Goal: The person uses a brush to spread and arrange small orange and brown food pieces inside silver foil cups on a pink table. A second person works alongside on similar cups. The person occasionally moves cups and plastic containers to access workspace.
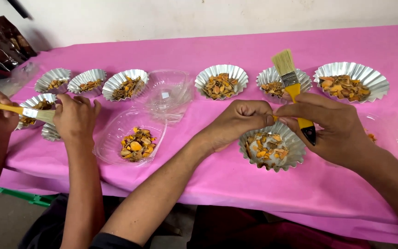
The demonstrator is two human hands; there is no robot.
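My right hand (335,127) grips a paintbrush (292,85) with a yellow handle, its pale bristles pointing up. My left hand (238,122) is curled, its fingertips meeting those of the right hand, and they pinch a small orange piece (275,118). Directly below both hands sits a fluted foil cup (295,159) holding orange and brown dried slices. All of this rests on a table covered in pink cloth (236,180).
Several more foil cups with slices line the far side, such as one foil cup (221,74) in the middle and one (378,80) at far right. Clear plastic containers (111,143) lie between. A co-worker's hands (74,120) hold another brush (24,112) at left.
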